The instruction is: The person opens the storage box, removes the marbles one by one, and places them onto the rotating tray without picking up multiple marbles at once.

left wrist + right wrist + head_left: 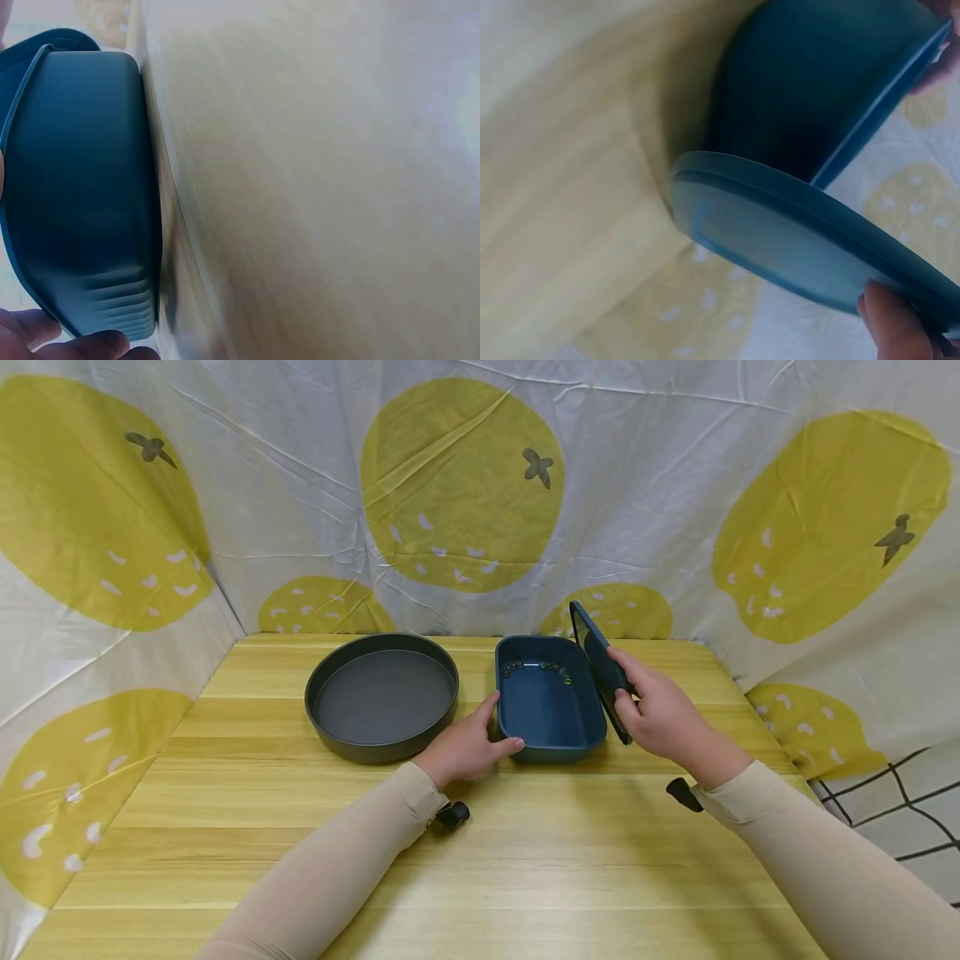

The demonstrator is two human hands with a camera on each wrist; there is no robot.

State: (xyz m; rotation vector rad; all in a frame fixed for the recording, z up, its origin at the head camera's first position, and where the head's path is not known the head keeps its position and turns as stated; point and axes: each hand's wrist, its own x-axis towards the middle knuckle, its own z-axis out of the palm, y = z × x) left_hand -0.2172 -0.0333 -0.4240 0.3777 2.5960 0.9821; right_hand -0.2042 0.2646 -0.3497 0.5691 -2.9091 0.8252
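A dark blue rectangular container stands uncovered on the table, with several small shiny beads or marbles lying at its far end. My left hand holds its near left corner, fingers along the left wall and thumb at the front rim. In the left wrist view, fingertips touch the container's ribbed end. My right hand grips a matching lid by its edge, thumb on one face. The lid stands tilted on edge beside the container's right wall. In the right wrist view, it partly covers the container.
A round dark grey pan with low walls sits left of the container, close to my left hand. The wooden table ends at a white cloth backdrop with yellow fruit prints. A black strap end juts from my left wrist.
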